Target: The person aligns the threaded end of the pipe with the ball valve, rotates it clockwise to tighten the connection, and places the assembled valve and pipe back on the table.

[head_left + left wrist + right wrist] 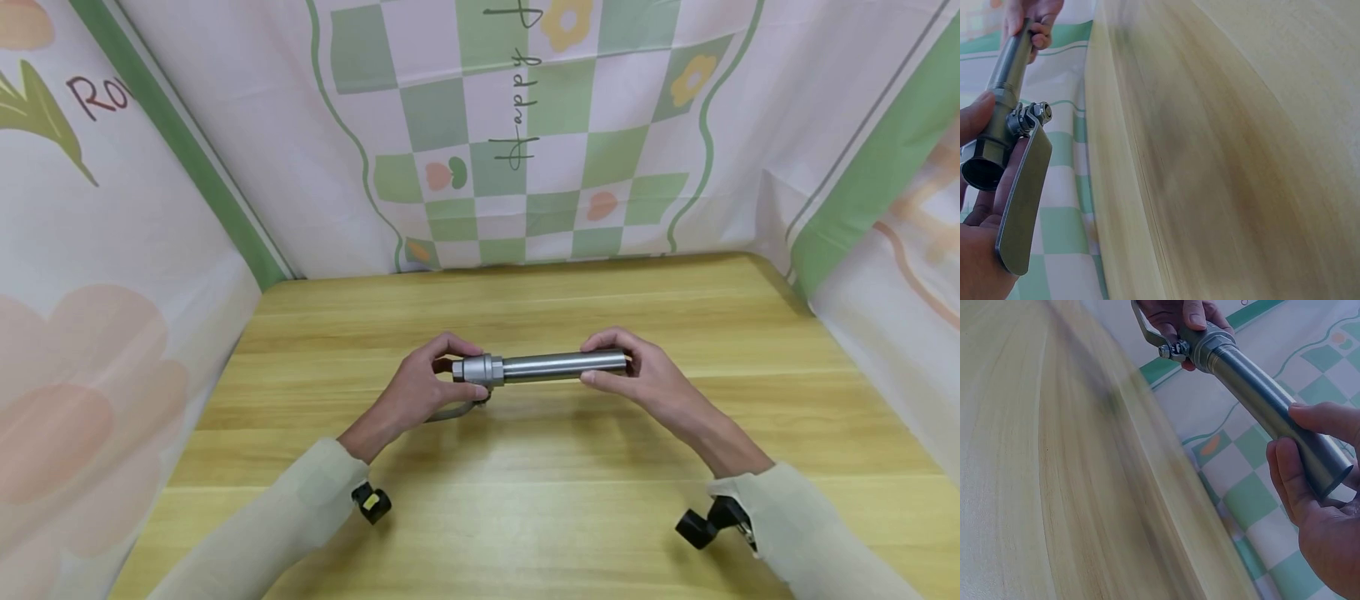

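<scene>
A steel ball valve (476, 370) is joined end to end with a straight metal pipe (562, 365), held level above the table. My left hand (422, 385) grips the valve body between thumb and fingers. The valve's flat lever handle (1025, 200) points back toward the left wrist, and the valve's open end faces that camera. At the pipe's far end my right hand (647, 375) pinches the tube, thumb on the near side and fingers over the far side. A little thread (1212, 361) shows where pipe and valve meet.
Beneath the hands lies a wood-grain table (525, 517). A printed curtain (555, 200) with green and white checks hangs along its back edge, and similar cloth (97, 350) encloses the left and right sides. Each sleeve cuff carries a small black camera mount (697, 528).
</scene>
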Demonstrator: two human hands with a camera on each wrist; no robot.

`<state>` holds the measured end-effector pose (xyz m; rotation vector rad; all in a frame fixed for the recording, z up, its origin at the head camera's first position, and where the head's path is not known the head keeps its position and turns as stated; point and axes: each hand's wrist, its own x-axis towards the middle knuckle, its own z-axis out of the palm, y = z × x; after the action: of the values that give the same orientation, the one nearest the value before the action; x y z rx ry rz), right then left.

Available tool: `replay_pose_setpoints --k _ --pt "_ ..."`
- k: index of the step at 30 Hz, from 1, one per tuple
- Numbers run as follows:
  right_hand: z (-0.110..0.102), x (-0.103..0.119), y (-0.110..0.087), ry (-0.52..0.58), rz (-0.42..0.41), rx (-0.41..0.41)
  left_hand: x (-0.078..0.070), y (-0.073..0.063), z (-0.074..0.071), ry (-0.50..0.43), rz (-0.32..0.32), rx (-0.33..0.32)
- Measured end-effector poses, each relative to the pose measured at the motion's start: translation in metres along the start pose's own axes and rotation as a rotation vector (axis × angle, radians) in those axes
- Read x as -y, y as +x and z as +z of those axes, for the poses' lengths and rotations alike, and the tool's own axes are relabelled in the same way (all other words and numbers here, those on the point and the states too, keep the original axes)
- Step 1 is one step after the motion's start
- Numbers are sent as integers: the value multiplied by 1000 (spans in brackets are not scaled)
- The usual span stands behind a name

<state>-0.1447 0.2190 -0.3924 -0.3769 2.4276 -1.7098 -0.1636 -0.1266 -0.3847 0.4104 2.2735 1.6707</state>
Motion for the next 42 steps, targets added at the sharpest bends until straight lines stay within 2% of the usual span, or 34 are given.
replay_pose_setpoints --k 7,14,22,31,35,42 --pt "0 1 0 12 18 -6 0 0 0 2 3 3" --pt "0 0 0 75 14 9 -1 -1 0 -1 11 7" --pt "0 0 -1 9 14 -21 -2 -2 0 1 9 9" --pt "1 0 -1 77 -74 32 0 -1 0 -1 16 12" --pt "2 -1 0 73 -115 45 0 -2 0 -1 13 11" --pt "4 -1 0 61 -110 33 0 -2 -1 1 8 5"
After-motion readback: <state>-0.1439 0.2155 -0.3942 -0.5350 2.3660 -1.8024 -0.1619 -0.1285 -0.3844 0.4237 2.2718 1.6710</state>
